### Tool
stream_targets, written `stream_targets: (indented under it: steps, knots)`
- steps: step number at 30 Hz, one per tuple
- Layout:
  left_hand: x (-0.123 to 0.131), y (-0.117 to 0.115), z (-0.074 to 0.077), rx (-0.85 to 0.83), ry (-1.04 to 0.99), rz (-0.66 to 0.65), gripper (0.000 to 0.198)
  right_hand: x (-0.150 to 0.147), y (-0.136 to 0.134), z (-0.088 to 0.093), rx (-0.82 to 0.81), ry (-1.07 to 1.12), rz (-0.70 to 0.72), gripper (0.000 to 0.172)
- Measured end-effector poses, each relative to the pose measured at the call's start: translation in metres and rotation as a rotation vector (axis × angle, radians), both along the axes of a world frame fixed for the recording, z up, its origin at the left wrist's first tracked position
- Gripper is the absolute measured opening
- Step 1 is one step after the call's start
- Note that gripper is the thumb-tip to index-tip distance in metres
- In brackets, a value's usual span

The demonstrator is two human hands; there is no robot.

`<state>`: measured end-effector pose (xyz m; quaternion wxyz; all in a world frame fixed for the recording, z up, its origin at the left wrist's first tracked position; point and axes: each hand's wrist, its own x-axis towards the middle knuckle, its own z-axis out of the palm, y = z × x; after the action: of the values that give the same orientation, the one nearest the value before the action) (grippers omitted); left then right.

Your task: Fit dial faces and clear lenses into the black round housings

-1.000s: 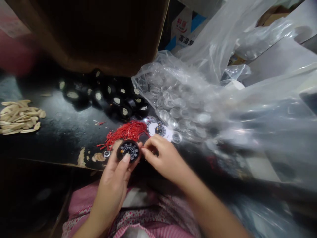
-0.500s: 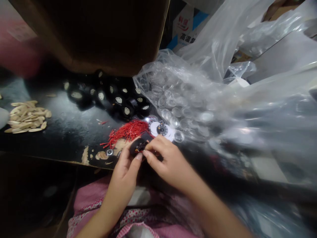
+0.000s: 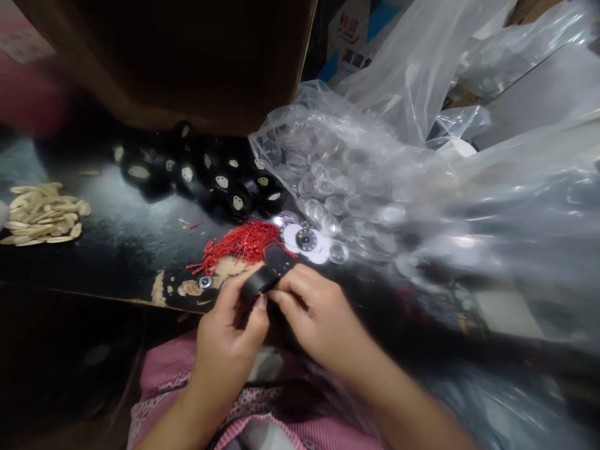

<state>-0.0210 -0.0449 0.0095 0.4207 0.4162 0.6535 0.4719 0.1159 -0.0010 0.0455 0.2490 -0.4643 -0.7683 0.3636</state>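
Note:
My left hand (image 3: pixel 225 340) grips a round black gauge case (image 3: pixel 259 280), now tilted so I see its rim and not its dial. My right hand (image 3: pixel 313 312) pinches at the case's right edge, fingertips meeting the left thumb. Both hands hover over the near edge of the black worktable (image 3: pixel 117 250). Just beyond them lies a heap of small red pointers (image 3: pixel 241 242) and a white dial disc (image 3: pixel 307 240).
Several black cases (image 3: pixel 220 181) are piled under a brown cardboard box (image 3: pixel 187 56). A clear plastic bag of round lenses (image 3: pixel 337 181) spreads to the right. Pale seeds (image 3: pixel 42 212) lie at the left. A small metal ring (image 3: pixel 204 282) sits by chipped paint.
The gauge case has turned from dial-up to edge-on between my hands. Both hands drew slightly toward me and closer together.

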Motion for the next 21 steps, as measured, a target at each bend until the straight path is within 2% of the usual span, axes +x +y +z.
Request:
stream_targets:
  steps: [2, 4, 6, 8, 9, 13, 16, 19, 21]
  knots:
    - [-0.001, 0.002, 0.001, -0.005, -0.022, -0.015, 0.026, 0.000, 0.000, 0.000, -0.018, -0.036, -0.033, 0.021]
    - [-0.003, 0.006, 0.002, -0.040, -0.162, -0.055, 0.031, 0.002, 0.002, 0.001, -0.014, -0.078, -0.042, 0.026]
    - [-0.006, 0.010, 0.003, -0.117, -0.395, -0.085, 0.037, 0.003, 0.005, 0.002, 0.050, -0.080, -0.019, 0.019]
    - [-0.008, 0.012, 0.003, -0.200, -0.593, -0.077, 0.044, 0.004, 0.008, 0.002, 0.158, -0.082, 0.015, 0.005]
    - [-0.010, 0.013, 0.003, -0.228, -0.648, -0.068, 0.047, 0.004, 0.010, 0.002, 0.212, -0.100, 0.035, 0.008]
    - [-0.013, 0.012, 0.000, -0.267, -0.663, -0.065, 0.047, 0.001, 0.016, -0.002, 0.375, -0.261, 0.111, 0.013]
    - [-0.007, 0.011, -0.002, -0.336, -0.692, 0.034, 0.043, -0.005, 0.017, -0.002, 0.412, -0.295, 0.110, 0.016]
    - [0.001, 0.009, -0.005, -0.358, -0.727, 0.134, 0.038, -0.009, 0.017, 0.002, 0.324, -0.276, 0.037, 0.012]
    - [0.002, 0.007, -0.009, -0.294, -0.695, 0.103, 0.035, -0.005, 0.018, 0.005, 0.197, -0.237, 0.001, 0.008]
